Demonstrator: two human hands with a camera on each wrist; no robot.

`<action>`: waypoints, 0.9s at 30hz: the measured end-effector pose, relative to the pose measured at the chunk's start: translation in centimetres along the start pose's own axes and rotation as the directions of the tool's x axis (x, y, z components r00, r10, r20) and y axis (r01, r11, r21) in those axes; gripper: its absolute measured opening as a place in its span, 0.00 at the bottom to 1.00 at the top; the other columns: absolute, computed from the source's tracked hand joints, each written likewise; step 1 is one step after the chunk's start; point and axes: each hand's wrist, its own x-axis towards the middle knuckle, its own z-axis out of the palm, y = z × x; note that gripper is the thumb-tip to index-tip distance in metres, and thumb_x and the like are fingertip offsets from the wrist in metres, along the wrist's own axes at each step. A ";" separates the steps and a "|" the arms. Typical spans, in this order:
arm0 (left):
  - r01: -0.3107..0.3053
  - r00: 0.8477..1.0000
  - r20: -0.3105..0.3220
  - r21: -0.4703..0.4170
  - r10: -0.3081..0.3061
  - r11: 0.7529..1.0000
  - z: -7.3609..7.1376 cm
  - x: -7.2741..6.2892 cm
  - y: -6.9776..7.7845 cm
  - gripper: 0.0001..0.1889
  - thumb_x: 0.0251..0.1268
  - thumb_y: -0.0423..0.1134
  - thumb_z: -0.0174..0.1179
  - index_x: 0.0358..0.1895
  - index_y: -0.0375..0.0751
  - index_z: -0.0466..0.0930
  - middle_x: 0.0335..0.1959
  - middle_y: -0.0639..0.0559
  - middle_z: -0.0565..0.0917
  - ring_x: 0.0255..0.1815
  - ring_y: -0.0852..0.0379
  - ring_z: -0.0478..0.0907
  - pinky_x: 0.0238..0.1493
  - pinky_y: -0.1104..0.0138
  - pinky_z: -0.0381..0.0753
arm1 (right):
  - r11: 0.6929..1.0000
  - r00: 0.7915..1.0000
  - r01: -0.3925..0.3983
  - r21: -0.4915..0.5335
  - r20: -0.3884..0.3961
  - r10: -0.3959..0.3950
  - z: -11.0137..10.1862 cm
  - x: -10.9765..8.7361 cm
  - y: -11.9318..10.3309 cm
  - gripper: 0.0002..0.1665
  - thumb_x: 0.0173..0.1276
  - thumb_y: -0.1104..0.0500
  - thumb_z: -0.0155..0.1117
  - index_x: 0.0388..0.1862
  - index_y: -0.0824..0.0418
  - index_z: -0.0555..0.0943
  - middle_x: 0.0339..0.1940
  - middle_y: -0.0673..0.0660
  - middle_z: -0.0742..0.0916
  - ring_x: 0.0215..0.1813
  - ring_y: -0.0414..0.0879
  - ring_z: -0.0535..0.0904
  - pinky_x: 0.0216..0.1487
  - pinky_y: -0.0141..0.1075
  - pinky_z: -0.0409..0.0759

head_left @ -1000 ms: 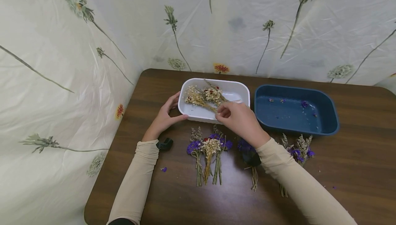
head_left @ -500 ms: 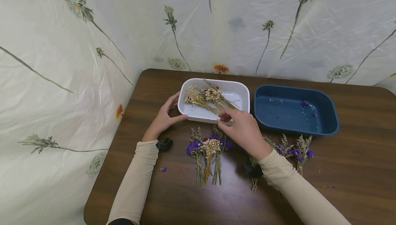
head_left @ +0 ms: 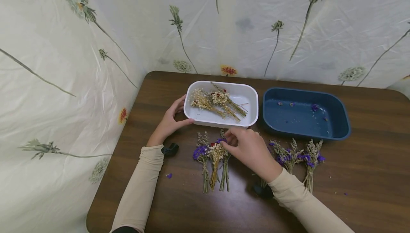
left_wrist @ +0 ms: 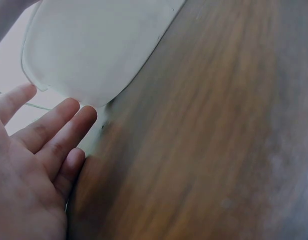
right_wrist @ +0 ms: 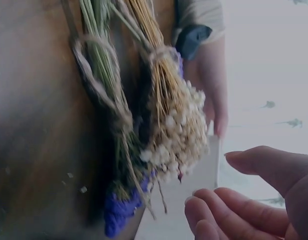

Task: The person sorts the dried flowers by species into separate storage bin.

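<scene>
My left hand (head_left: 171, 122) touches the left end of the white tray (head_left: 240, 99), thumb at its near rim and fingers along the side; in the left wrist view those fingers look straight. Inside the tray lie several dried bouquets (head_left: 221, 100) with cream heads and straw stems. Just in front of it, my right hand (head_left: 251, 151) hovers over a row of tied bouquets with nothing in its grasp. Thumb and fingers are apart in the right wrist view. Below it are a cream-flowered bouquet (right_wrist: 181, 127) and purple-flowered bouquets (head_left: 200, 152) bound with twine.
To the right of the white tray stands a dark blue tray (head_left: 304, 133) with a few loose petals. More purple bouquets (head_left: 310, 158) lie before it, partly hidden by my right arm. A fallen purple petal (head_left: 168, 175) lies on the brown table (head_left: 179, 204). A patterned curtain (head_left: 205, 41) hangs behind.
My right hand has let go of the bouquet stems in the white tray and come back toward me, over the bouquets on the table. My left hand has stayed at the tray.
</scene>
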 end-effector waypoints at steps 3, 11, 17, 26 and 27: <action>0.012 1.000 0.005 -0.002 -0.012 1.000 0.0 0.0 0.3 0.50 0.62 0.33 0.74 0.83 0.59 0.54 0.77 0.44 0.70 0.77 0.45 0.67 0.78 0.46 0.63 | 1.000 1.000 -0.013 -0.007 0.000 0.013 0.3 -0.7 -0.2 0.12 0.65 0.48 0.76 0.39 0.54 0.89 0.28 0.46 0.90 0.30 0.36 0.84 0.35 0.39 0.82; 0.023 0.999 0.025 -0.013 -0.023 1.000 -0.1 -0.7 3.5 0.49 0.62 0.30 0.72 0.83 0.42 0.54 0.77 0.33 0.69 0.77 0.36 0.65 0.78 0.41 0.62 | 0.999 0.999 -0.031 0.038 0.009 0.031 1.2 -2.0 -0.8 0.08 0.63 0.50 0.77 0.33 0.50 0.87 0.26 0.44 0.89 0.29 0.33 0.83 0.33 0.35 0.82; 0.014 0.999 0.031 -0.011 -0.013 1.000 -0.2 -0.9 4.1 0.48 0.62 0.30 0.72 0.83 0.40 0.54 0.76 0.32 0.68 0.77 0.36 0.65 0.77 0.41 0.62 | 1.000 1.000 -0.020 0.008 0.013 0.020 2.1 -2.9 -1.1 0.13 0.60 0.47 0.79 0.23 0.44 0.83 0.22 0.39 0.86 0.24 0.29 0.78 0.30 0.32 0.79; 0.031 0.999 0.021 -0.025 -0.030 0.999 -0.1 -0.8 3.5 0.49 0.62 0.31 0.73 0.83 0.45 0.54 0.77 0.35 0.69 0.77 0.38 0.65 0.78 0.42 0.61 | 0.999 0.999 0.003 -0.033 0.043 -0.002 3.3 -3.4 -1.4 0.17 0.58 0.43 0.80 0.20 0.44 0.80 0.17 0.38 0.83 0.20 0.29 0.73 0.26 0.31 0.75; 0.030 0.999 0.020 -0.024 -0.029 0.999 -0.1 -0.8 3.5 0.49 0.62 0.32 0.73 0.83 0.45 0.54 0.77 0.35 0.69 0.77 0.38 0.65 0.78 0.42 0.61 | 0.999 0.999 0.004 -0.036 0.048 -0.003 3.4 -3.4 -1.4 0.18 0.58 0.43 0.80 0.19 0.44 0.80 0.17 0.38 0.83 0.20 0.30 0.73 0.26 0.31 0.74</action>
